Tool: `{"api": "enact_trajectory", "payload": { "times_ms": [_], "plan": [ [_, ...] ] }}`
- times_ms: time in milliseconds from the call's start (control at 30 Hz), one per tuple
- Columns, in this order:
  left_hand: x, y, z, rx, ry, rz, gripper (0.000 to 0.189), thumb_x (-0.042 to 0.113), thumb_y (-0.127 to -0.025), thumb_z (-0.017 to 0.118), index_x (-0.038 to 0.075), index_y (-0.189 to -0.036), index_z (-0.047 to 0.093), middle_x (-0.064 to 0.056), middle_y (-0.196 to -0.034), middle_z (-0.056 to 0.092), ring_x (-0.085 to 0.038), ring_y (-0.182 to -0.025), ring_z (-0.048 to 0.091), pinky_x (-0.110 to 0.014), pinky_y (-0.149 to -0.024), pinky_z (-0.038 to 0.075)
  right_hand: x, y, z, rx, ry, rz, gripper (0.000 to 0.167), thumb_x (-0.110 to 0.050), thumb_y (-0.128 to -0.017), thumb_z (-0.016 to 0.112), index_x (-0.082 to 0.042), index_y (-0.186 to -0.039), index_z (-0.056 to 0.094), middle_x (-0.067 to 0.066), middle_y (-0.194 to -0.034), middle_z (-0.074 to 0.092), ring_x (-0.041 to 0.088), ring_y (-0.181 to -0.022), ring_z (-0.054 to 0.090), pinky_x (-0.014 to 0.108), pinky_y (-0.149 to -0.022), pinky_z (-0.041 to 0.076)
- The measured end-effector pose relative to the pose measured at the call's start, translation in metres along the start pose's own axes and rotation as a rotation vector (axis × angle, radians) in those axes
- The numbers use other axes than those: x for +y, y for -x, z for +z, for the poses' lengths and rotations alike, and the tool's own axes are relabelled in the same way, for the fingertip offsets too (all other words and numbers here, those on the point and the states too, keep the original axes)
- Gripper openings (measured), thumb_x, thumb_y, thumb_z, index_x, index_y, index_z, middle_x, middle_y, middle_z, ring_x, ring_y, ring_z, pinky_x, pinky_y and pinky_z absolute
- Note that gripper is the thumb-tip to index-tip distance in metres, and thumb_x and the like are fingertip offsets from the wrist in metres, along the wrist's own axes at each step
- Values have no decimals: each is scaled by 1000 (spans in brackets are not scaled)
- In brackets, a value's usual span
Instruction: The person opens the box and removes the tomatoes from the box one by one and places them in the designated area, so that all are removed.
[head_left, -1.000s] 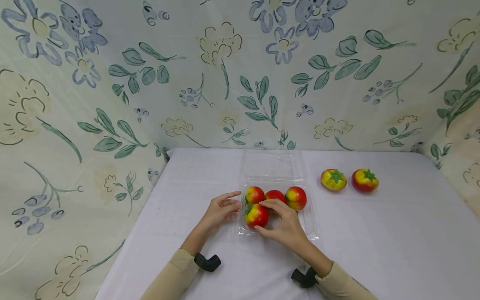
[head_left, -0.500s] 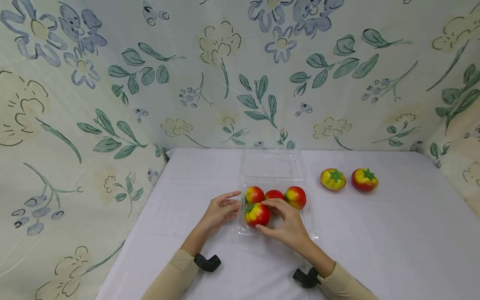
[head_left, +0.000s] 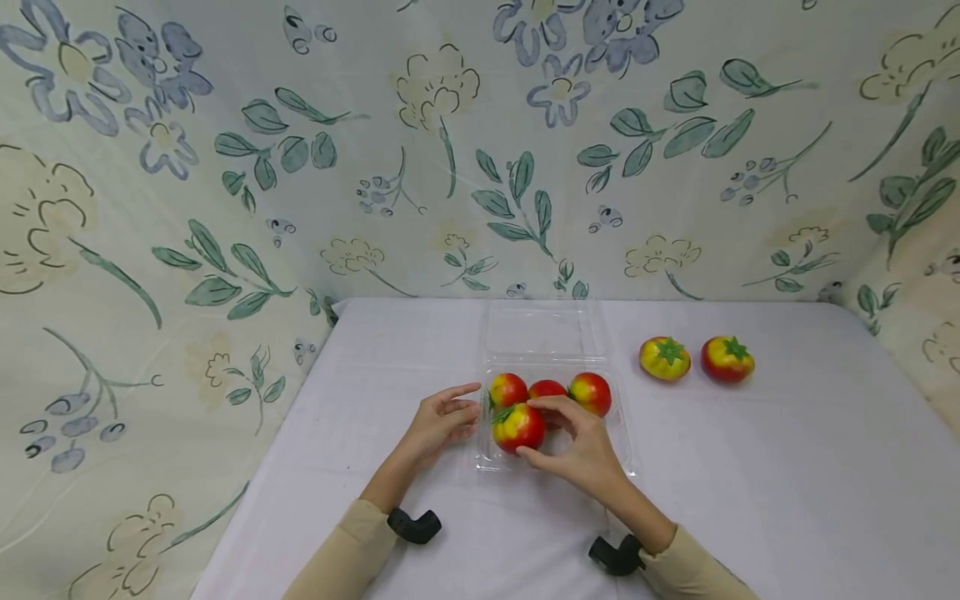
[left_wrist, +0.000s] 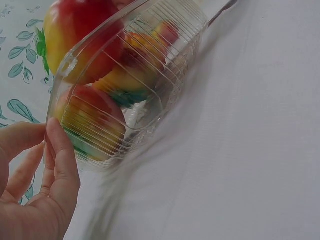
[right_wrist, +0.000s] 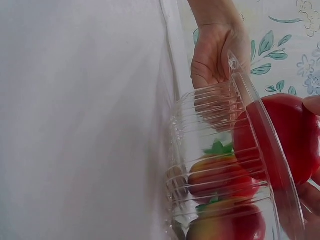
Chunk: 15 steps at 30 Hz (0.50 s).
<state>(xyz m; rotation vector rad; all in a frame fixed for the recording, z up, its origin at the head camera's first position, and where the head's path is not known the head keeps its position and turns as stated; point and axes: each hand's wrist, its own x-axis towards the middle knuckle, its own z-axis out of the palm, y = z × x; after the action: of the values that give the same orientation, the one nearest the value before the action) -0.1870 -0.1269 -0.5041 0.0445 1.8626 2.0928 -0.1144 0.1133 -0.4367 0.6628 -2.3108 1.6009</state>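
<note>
In the head view my right hand [head_left: 581, 442] holds a red-and-yellow toy tomato [head_left: 517, 427] between thumb and fingers, over the front left of a clear plastic clamshell box [head_left: 626, 454]. The right wrist view puts this tomato [right_wrist: 280, 140] level with the box's rim, above the others. My left hand [head_left: 441, 427] is at the box's left side; in the left wrist view its thumb and fingers pinch the rim [left_wrist: 62, 75]. Three more tomatoes lie inside: one at the back left [head_left: 508, 389], one in the middle [head_left: 547, 388], partly hidden by my right fingers, and one at the right [head_left: 591, 393].
The box's clear lid [head_left: 538, 327] lies folded back behind it. Two more toy tomatoes, a mostly yellow one [head_left: 665, 358] and a redder one [head_left: 727, 360], sit on the white tablecloth [head_left: 787, 483] at the right. A floral curtain [head_left: 420, 167] hangs behind the table.
My right hand has shifted slightly to the right with the tomato, which has turned a little and looks slightly larger. The left hand keeps its place at the box.
</note>
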Motion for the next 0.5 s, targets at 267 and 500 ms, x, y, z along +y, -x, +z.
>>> {"api": "enact_trajectory", "payload": {
  "times_ms": [267,500],
  "plan": [
    [2,-2,-1,3,4,-17,44,7,-94,69,7,-137,60,-11,-103,66,-18,-81,66,-30,-78,60,-1,-2,-6,-1,-46,35,55,5,-68,88,5,-118,63,18,-118,65,31,-99,65,35,-86,58],
    [4,-2,-2,-6,17,-22,45,5,-94,68,5,-138,59,-11,-103,65,-17,-80,66,-29,-77,60,0,-3,-13,0,-68,71,54,5,-70,88,5,-118,64,17,-118,66,31,-105,65,46,-89,55]
  ]
}}
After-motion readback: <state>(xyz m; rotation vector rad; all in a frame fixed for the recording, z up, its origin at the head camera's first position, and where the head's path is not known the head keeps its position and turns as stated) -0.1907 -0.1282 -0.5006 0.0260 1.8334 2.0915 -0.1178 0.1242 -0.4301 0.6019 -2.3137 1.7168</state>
